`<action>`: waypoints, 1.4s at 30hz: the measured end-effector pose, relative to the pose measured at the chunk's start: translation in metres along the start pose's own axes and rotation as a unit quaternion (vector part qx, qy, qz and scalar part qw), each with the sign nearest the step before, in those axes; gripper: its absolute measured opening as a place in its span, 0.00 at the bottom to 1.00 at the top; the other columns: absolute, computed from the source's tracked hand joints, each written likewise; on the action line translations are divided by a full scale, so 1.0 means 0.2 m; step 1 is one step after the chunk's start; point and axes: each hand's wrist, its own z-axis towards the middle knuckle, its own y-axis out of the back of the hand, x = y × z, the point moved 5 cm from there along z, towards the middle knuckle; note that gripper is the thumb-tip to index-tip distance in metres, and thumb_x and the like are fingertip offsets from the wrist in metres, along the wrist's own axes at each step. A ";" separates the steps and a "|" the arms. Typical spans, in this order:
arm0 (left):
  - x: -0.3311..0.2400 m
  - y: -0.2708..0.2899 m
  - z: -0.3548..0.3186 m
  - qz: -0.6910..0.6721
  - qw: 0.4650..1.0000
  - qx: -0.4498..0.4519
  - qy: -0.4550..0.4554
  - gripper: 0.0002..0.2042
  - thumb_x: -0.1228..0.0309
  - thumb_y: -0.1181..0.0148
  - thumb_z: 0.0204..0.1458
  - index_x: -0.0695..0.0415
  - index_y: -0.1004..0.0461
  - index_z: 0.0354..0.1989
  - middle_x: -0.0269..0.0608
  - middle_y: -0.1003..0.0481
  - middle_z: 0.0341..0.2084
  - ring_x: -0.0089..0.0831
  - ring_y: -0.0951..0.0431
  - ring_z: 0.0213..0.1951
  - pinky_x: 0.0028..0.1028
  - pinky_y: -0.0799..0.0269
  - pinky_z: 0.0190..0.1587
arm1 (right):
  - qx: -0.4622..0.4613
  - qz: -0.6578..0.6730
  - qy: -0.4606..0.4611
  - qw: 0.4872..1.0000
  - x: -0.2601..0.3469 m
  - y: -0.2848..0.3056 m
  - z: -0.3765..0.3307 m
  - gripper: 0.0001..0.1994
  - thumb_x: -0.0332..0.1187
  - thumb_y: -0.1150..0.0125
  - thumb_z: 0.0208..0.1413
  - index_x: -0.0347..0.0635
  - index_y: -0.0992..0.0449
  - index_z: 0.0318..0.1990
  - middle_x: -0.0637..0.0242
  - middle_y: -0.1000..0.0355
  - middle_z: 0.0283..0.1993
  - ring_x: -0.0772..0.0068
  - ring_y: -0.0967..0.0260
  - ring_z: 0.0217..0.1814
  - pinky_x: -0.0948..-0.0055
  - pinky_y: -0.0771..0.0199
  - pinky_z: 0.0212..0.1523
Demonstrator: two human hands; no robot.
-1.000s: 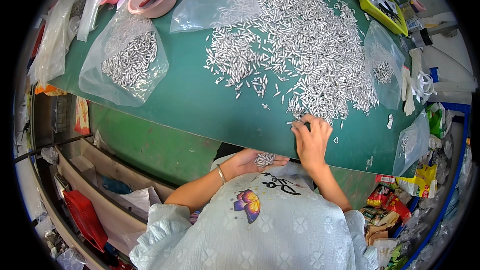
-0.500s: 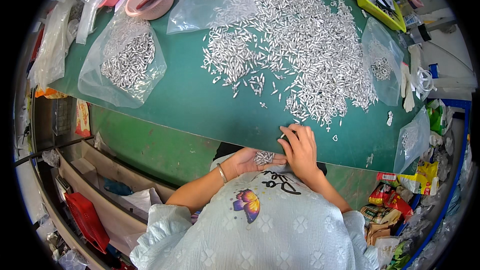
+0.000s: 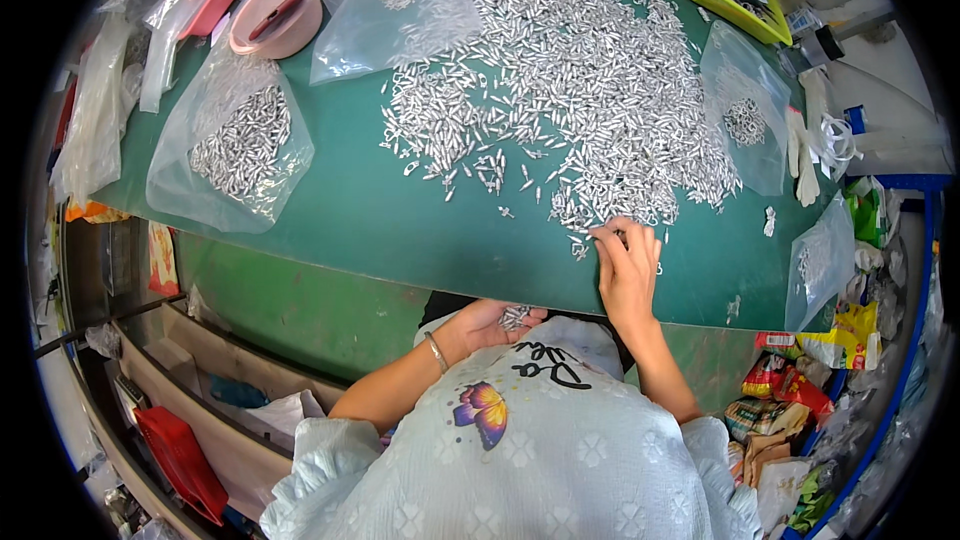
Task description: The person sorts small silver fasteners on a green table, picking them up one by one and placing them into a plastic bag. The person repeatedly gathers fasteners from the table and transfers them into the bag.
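A large pile of small silver metal parts (image 3: 610,90), mostly pointed spindle shapes with some small hook- or loop-shaped ones, spreads over the green table. At its near edge, my right hand (image 3: 630,265) reaches down with thumb and fingertips bent together among the parts; what they pinch, if anything, is hidden. Close to my body, just off the table's front edge, my left hand (image 3: 478,328) is cupped palm up. It holds a small heap of silver metal parts (image 3: 515,317) in the palm and fingers.
Clear bags of parts lie on the left (image 3: 240,140) and right (image 3: 745,110). A pink basket (image 3: 310,15) containing a red-handled tool stands far left, a yellow-green tray (image 3: 735,2) far right. An open drawer (image 3: 230,380) sits below the table on the left.
My right hand has moved from beside the left hand, up and to the right, to the pile's near edge. My left hand stays low with its heap. The whole view has shifted slightly.
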 end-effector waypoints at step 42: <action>0.02 -0.08 0.07 0.070 0.997 -0.034 -0.025 0.08 0.72 0.44 0.60 0.61 0.30 0.43 0.38 0.28 0.31 0.24 0.27 0.33 0.25 0.25 0.40 | 0.070 -0.031 0.041 0.996 0.00 -0.02 0.11 0.13 0.27 0.35 0.50 0.40 0.30 0.42 0.61 0.32 0.41 0.57 0.37 0.43 0.63 0.40 0.44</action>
